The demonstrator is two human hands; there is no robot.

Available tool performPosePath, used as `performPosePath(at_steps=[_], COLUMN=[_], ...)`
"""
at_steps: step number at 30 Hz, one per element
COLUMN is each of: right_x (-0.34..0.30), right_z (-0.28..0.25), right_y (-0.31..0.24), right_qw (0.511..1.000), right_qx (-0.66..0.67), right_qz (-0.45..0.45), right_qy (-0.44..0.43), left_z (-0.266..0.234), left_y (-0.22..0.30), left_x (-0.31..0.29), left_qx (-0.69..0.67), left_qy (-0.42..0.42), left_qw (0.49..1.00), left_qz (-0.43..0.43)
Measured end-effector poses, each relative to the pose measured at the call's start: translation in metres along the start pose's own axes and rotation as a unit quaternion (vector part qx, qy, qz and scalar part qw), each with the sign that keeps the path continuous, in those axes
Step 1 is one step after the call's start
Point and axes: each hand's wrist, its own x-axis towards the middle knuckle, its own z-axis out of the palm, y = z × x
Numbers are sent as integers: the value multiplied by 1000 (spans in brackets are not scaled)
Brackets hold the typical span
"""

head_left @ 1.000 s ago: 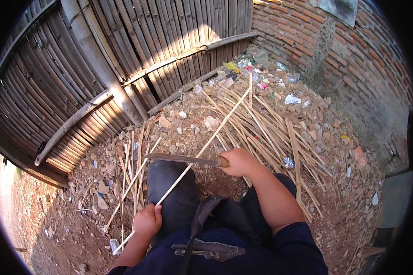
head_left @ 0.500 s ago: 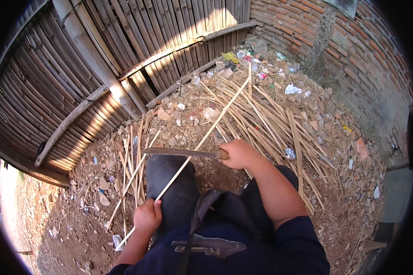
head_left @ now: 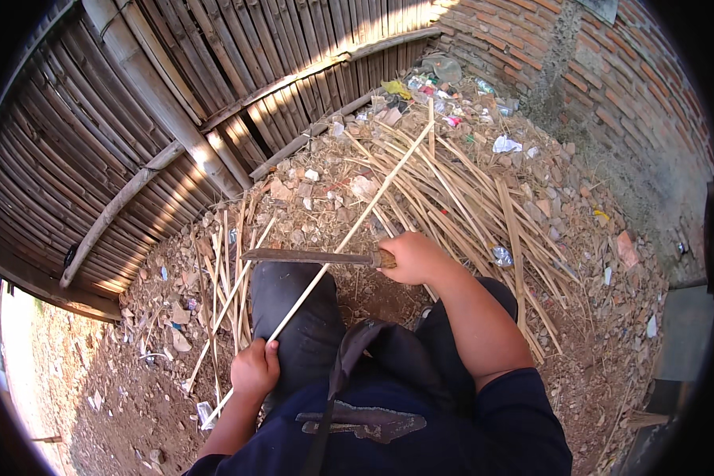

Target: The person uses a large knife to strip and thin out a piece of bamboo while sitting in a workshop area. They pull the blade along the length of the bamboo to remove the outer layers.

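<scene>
My left hand (head_left: 255, 369) is closed round the lower part of a long, pale bamboo strip (head_left: 358, 223). The strip slants up and away to the right, its far end over the pile. In my right hand (head_left: 410, 258) is the handle of a machete (head_left: 309, 256) with a brown, worn blade. The blade points left, level above my knee, and crosses the strip; whether it cuts into the strip cannot be made out. Beyond my right hand lies a heap of split bamboo strips (head_left: 460, 210). A smaller bunch of strips (head_left: 232, 289) lies left of my left knee.
A bamboo slat wall (head_left: 55, 159) rises at the left, with a brick wall (head_left: 611, 103) at the far right. Rubble and litter cover the ground, including a white scrap (head_left: 506, 144) and a crumpled silvery piece (head_left: 501, 255). My dark-trousered knees frame the work.
The view has shifted slightly. Both hands keep their holds, and the machete still crosses the strip at nearly the same spot.
</scene>
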Motion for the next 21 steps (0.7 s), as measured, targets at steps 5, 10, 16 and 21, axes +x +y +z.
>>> performPosePath(at_steps=[5,10,16,21], right_x=[0,1,1,0], right_z=[-1,2,0,1], right_y=[1,2,0,2], right_qw=[1000,1000,999,1000], right_qx=[14,31,34,28], right_qz=[-5,2,7,-3], right_qy=[0,-3,-11,-4], left_z=[0,1,1,1], left_y=[-1,-1,-2,-2], left_x=[0,1,0,0], left_qx=[-1,-7,-13,-18], left_qy=[1,3,7,5], left_qw=[1000,1000,1000,1000], left_qz=[6,9,13,16])
